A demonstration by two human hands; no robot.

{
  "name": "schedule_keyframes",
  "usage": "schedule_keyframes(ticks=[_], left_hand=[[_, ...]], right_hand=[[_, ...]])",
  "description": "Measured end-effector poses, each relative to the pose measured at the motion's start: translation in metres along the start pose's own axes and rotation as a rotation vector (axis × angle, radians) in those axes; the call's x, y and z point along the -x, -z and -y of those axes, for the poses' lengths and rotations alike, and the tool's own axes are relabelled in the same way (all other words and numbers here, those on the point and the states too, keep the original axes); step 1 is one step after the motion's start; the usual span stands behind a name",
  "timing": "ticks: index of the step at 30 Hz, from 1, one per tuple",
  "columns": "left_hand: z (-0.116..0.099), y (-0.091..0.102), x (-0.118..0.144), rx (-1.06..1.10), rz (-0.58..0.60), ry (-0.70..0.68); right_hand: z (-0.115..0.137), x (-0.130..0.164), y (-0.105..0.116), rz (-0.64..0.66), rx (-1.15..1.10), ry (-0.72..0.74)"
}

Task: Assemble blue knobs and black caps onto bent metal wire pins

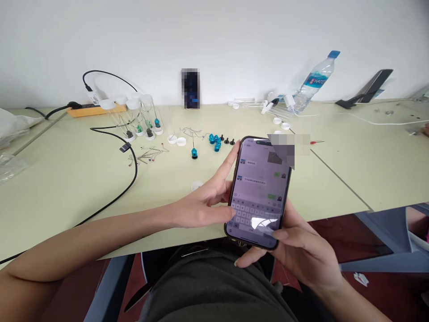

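A smartphone with a chat and an on-screen keyboard showing is held above the table's front edge. My left hand grips its left side, the thumb over the keyboard and the fingers along the edge and behind. From the lower right my right hand supports it, thumb at the bottom of the screen, one finger below the case. Past the phone lie a cluster of small blue metal parts and a few black pieces. One blue part with a thin rod stands upright left of them.
Clear tubes with white caps stand at the left, near a yellow power strip and black cable. Loose thin metal pins lie nearby. A second phone leans on the wall; a water bottle tilts at the right.
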State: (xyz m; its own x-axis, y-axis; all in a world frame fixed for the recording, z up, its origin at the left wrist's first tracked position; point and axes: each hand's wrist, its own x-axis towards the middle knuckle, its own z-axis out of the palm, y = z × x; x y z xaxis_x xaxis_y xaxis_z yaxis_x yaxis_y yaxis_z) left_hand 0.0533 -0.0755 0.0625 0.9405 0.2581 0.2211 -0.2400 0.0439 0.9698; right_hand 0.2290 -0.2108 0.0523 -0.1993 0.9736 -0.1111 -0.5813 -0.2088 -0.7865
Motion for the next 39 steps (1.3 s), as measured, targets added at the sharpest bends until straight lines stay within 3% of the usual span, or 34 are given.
schedule_keyframes(ticks=[13, 19, 29, 35, 39], left_hand=[[-0.002, -0.008, 0.002, 0.010, -0.082, 0.028], [-0.004, -0.008, 0.001, -0.007, -0.081, 0.026], [-0.003, -0.011, 0.002, -0.107, -0.072, 0.011], [-0.002, -0.012, 0.002, -0.111, -0.077, -0.001], [0.000, -0.014, 0.002, -0.113, -0.070, 0.012]], right_hand=[[-0.001, 0.000, -0.002, -0.064, -0.016, -0.038], [-0.001, 0.000, -0.001, -0.008, -0.031, -0.029], [-0.002, -0.003, -0.004, -0.081, 0.059, -0.006], [0.001, -0.004, -0.015, -0.211, 0.144, -0.031], [-0.001, -0.006, -0.011, -0.204, 0.121, -0.016]])
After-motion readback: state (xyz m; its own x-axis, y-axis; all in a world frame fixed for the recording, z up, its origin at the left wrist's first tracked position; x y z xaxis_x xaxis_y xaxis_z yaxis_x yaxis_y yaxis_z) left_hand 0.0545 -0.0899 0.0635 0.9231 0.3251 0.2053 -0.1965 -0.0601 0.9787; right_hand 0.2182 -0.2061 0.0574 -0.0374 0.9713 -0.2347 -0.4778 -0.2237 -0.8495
